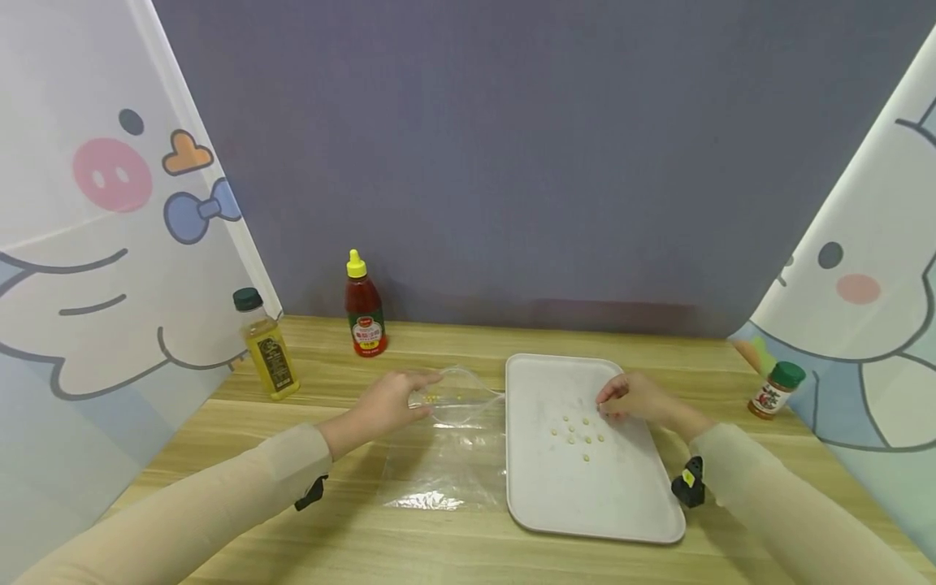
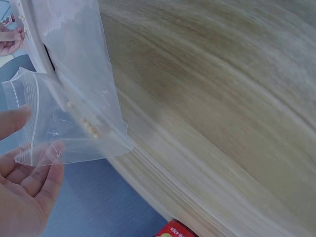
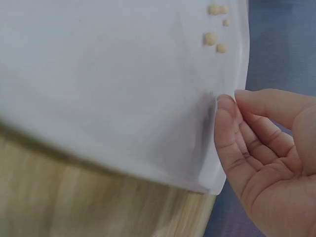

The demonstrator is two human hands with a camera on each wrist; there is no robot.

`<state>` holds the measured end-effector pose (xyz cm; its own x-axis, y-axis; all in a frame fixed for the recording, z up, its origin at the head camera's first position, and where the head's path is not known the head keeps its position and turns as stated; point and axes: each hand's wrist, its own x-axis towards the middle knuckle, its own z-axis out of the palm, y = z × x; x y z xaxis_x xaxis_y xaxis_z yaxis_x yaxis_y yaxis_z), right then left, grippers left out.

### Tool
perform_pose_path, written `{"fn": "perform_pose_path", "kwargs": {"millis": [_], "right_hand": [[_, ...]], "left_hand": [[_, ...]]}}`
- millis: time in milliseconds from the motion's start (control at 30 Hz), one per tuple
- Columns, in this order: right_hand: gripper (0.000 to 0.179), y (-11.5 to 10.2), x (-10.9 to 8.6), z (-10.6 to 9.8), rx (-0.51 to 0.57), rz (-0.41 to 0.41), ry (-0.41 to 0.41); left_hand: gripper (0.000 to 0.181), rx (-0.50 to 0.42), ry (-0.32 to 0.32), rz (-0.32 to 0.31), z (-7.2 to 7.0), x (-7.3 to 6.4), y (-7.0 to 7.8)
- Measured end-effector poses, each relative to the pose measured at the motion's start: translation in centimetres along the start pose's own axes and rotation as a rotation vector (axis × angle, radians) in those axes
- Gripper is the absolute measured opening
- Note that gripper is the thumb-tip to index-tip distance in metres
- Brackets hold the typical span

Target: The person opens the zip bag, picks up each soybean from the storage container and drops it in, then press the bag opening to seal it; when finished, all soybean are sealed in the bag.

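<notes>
A clear zip bag lies on the wooden table against the tray's left side, its mouth spread wide. My left hand grips the bag's zip edge, thumb apart from the fingers, which show through the plastic. Several pale yellow soybeans lie inside the bag. More loose soybeans are scattered on the white tray. My right hand is low over the tray's far right part, its thumb and fingertips brought close together. I cannot tell whether a bean is between those fingertips.
An oil bottle with a dark green cap stands at the left. Behind the bag is a red sauce bottle with a yellow tip. A green-capped spice jar stands at the right. A grey panel closes off the back.
</notes>
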<state>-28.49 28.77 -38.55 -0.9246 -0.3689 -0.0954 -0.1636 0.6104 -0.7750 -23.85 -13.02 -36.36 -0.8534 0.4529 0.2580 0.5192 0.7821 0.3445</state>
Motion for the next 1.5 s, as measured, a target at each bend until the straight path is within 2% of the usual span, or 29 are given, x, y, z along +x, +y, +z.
{"fn": "perform_pose_path", "kwargs": {"millis": [267, 433, 667, 900, 1000, 1133, 1267, 1500], "right_hand": [[0.028, -1.9, 0.6, -0.3, 0.085, -0.019, 0.037], [0.029, -4.0, 1.2, 0.4, 0.089, -0.013, 0.075], [0.025, -7.4, 2.2, 2.2, 0.129, -0.025, 0.082], [0.020, -11.1, 3.6, 5.1, 0.163, -0.152, 0.050], [0.019, -12.7, 4.1, 6.7, 0.177, -0.158, 0.034], [0.017, -14.3, 4.6, 8.8, 0.129, -0.160, 0.017], [0.011, -15.6, 4.9, 10.4, 0.057, -0.184, 0.036], [0.011, -16.1, 5.3, 11.5, 0.016, -0.203, 0.051]], "left_hand": [[0.052, -0.019, 0.002, -0.007, -0.1, 0.0, 0.1], [0.053, -0.013, 0.005, -0.007, -0.1, 0.0, 0.1], [0.053, -0.011, 0.016, 0.006, -0.1, -0.1, 0.1], [0.053, -0.005, 0.015, -0.005, -0.1, -0.1, 0.2], [0.053, -0.004, 0.014, 0.002, -0.1, -0.1, 0.3], [0.052, -0.007, 0.016, 0.004, -0.1, -0.1, 0.3], [0.051, -0.017, 0.016, -0.005, 0.0, 0.0, 0.2], [0.051, -0.023, 0.016, -0.010, -0.1, 0.1, 0.3]]}}
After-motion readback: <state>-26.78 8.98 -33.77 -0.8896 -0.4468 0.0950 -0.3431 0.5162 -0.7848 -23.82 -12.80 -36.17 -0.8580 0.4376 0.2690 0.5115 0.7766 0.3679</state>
